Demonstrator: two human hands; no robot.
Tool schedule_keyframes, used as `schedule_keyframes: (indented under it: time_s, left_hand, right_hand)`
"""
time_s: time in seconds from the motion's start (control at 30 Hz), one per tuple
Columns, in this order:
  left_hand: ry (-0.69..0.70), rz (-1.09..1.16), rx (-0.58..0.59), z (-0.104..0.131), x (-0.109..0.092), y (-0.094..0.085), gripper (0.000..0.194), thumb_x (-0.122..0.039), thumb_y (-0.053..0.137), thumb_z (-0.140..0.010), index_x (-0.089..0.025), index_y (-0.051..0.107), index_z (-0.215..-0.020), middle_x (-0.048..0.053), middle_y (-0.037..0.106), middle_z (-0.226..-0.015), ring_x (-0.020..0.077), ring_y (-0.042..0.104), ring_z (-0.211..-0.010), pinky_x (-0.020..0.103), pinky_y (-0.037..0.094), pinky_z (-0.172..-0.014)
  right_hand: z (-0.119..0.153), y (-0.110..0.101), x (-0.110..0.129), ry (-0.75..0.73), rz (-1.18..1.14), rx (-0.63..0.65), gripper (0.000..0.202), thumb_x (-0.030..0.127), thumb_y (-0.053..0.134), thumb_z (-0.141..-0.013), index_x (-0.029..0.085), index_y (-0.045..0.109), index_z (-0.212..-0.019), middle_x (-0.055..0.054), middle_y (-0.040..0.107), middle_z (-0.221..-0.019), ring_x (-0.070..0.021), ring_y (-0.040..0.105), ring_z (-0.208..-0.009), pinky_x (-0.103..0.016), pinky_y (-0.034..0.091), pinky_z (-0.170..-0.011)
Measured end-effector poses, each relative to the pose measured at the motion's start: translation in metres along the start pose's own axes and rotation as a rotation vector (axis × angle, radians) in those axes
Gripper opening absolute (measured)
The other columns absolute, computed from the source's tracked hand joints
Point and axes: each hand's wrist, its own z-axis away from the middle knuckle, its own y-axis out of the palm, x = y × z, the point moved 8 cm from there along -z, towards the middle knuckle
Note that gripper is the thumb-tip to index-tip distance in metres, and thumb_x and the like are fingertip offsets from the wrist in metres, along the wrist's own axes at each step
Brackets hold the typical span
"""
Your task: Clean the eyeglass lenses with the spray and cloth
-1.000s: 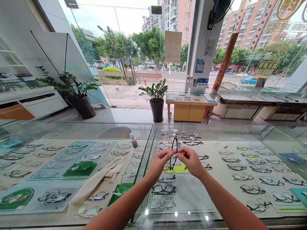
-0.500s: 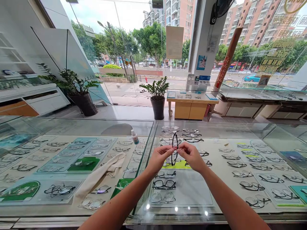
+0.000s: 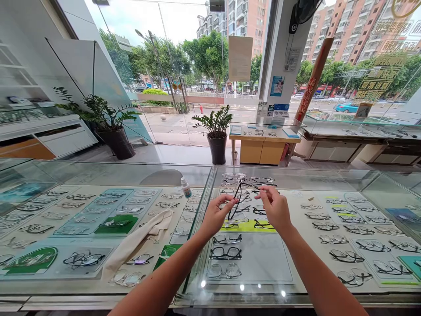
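Above the glass counter, a pair of black-framed eyeglasses (image 3: 238, 190) is held up with its frame tilted on edge. My left hand (image 3: 215, 214) pinches the frame between thumb and fingers near its middle. One temple arm stretches out to the right from the frame's upper end. At the end of that arm is my right hand (image 3: 275, 210), its thumb and fingers bent around the tip. Beneath both hands, rows of eyeglasses lie inside the display case, among them a black pair (image 3: 225, 253) on a pale panel.
To the left, a white spray bottle (image 3: 185, 188) stands on the counter, and a beige cloth (image 3: 138, 243) lies across the glass. A glass divider (image 3: 201, 210) runs between the two case sections. Beyond the counter are a potted plant (image 3: 217, 148) and a small display table (image 3: 265, 148).
My right hand has moved away from the middle of the frame, rightward and slightly up, to the temple arm, which now extends sideways. The frame has tilted in my left hand.
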Motion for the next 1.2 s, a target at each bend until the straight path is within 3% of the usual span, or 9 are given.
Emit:
schedule_keyframes:
  time_s: [0.1,0.2,0.37,0.5,0.6,0.93,1.2]
  left_hand:
    - [0.009,-0.048,0.022,0.000,-0.001,0.002,0.035,-0.055,0.074,-0.093,-0.021,0.078,-0.089,0.007,0.079,-0.098,0.0261,0.070,-0.100,0.036,0.049,-0.096]
    - [-0.027,0.045,0.055,0.001,0.007,0.009,0.037,-0.057,0.076,-0.091,-0.020,0.078,-0.090,0.008,0.080,-0.101,0.0262,0.070,-0.103,0.036,0.050,-0.097]
    - [-0.138,0.281,0.004,0.004,0.019,0.013,0.040,-0.059,0.085,-0.083,-0.020,0.080,-0.091,0.009,0.081,-0.105,0.0263,0.072,-0.106,0.038,0.053,-0.102]
    - [-0.102,0.292,0.049,0.008,0.013,0.020,0.038,-0.057,0.086,-0.085,-0.020,0.083,-0.092,0.009,0.080,-0.105,0.0259,0.071,-0.106,0.038,0.055,-0.100]
    - [-0.076,0.277,0.095,0.011,0.011,0.025,0.038,-0.058,0.085,-0.086,-0.020,0.083,-0.092,0.009,0.079,-0.101,0.0254,0.070,-0.102,0.037,0.056,-0.094]
    - [-0.068,0.240,0.058,0.009,0.020,0.023,0.039,-0.058,0.085,-0.085,-0.020,0.085,-0.094,0.009,0.081,-0.104,0.0272,0.071,-0.105,0.037,0.055,-0.095]
    - [-0.046,0.242,-0.022,0.004,0.024,0.011,0.035,-0.057,0.085,-0.086,-0.022,0.086,-0.091,0.010,0.081,-0.112,0.0297,0.072,-0.114,0.043,0.056,-0.104]
  right_hand:
    - [-0.002,-0.012,0.004,-0.049,0.040,-0.106,0.040,0.053,0.052,-0.108,0.022,0.069,-0.128,-0.012,0.084,-0.119,-0.0224,0.073,-0.080,-0.035,0.053,-0.070]
    - [0.002,-0.012,0.011,-0.113,0.042,-0.143,0.036,0.047,0.056,-0.107,0.022,0.063,-0.131,-0.013,0.082,-0.127,-0.0222,0.074,-0.086,-0.034,0.053,-0.068]
    - [0.013,0.003,0.018,-0.165,-0.008,-0.110,0.028,0.043,0.066,-0.101,0.025,0.057,-0.121,-0.008,0.082,-0.112,-0.0178,0.070,-0.076,-0.033,0.051,-0.068]
    - [0.016,0.034,0.009,-0.099,-0.136,0.126,0.030,0.049,0.070,-0.098,0.025,0.063,-0.115,-0.002,0.074,-0.090,-0.0153,0.061,-0.066,-0.030,0.048,-0.063]
    - [0.018,0.049,0.001,-0.032,-0.241,0.197,0.033,0.052,0.070,-0.098,0.023,0.066,-0.114,-0.001,0.071,-0.088,-0.0147,0.056,-0.065,-0.029,0.046,-0.062]
    - [0.017,0.053,-0.007,0.046,-0.348,0.222,0.021,0.044,0.067,-0.098,0.023,0.066,-0.102,0.001,0.064,-0.083,-0.0140,0.048,-0.064,-0.030,0.039,-0.062]
    - [0.009,0.052,-0.028,0.173,-0.378,0.181,0.019,0.041,0.069,-0.089,0.024,0.063,-0.096,0.000,0.065,-0.082,-0.0167,0.056,-0.069,-0.030,0.044,-0.061]
